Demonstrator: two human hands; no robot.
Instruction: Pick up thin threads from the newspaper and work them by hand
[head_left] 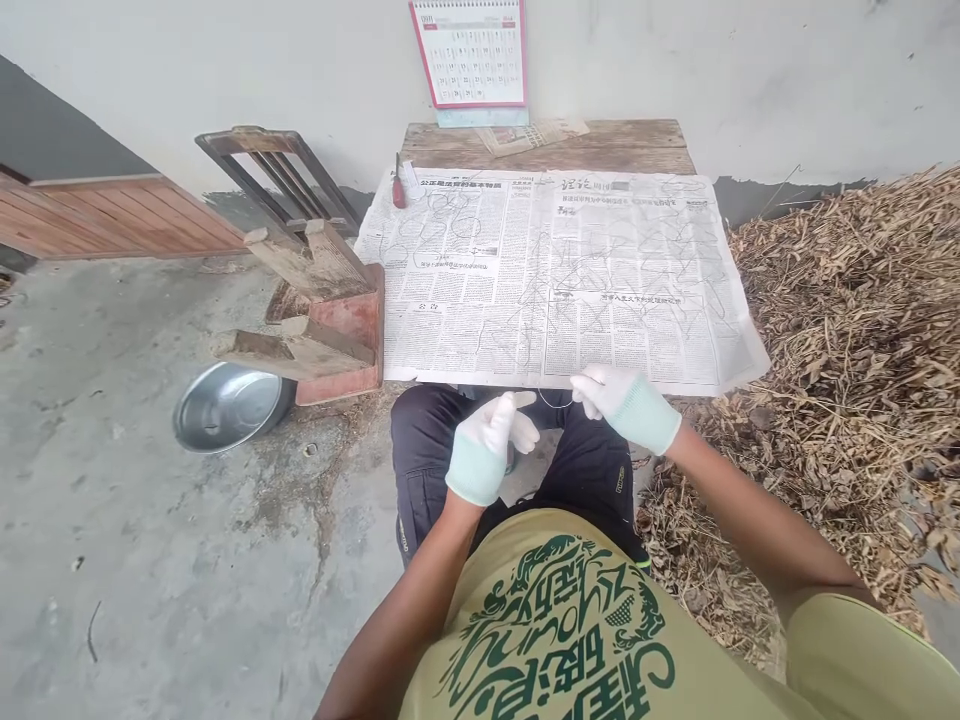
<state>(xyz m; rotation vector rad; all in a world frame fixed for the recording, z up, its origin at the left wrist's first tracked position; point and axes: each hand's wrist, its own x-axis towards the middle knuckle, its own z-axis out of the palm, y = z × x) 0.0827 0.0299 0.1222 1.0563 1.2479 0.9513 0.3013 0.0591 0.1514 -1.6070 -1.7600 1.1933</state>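
Both my hands wear white knit gloves with pale green cuffs. My right hand (606, 396) is closed, its fingertips pinching a thin wire (556, 406) just off the newspaper's near edge. That wire bows in a short arc toward my other hand. Above my lap, my left hand (496, 436) has thumb and index finger pressed together, the other fingers bent; whatever lies in the pinch is too small to make out. Spread newspaper (450, 345) covers most of a wooden table (630, 145). Fine dark wire-like strands (532, 290) lie in loops and zigzags across it.
A red-handled screwdriver (398, 190) rests at the paper's upper left. Behind stands a desk calendar (480, 65) by the wall. On the left are an upturned wooden stool (341, 330), a chair (281, 165) and a metal basin (232, 405). Dry stalks (847, 350) pile up at right.
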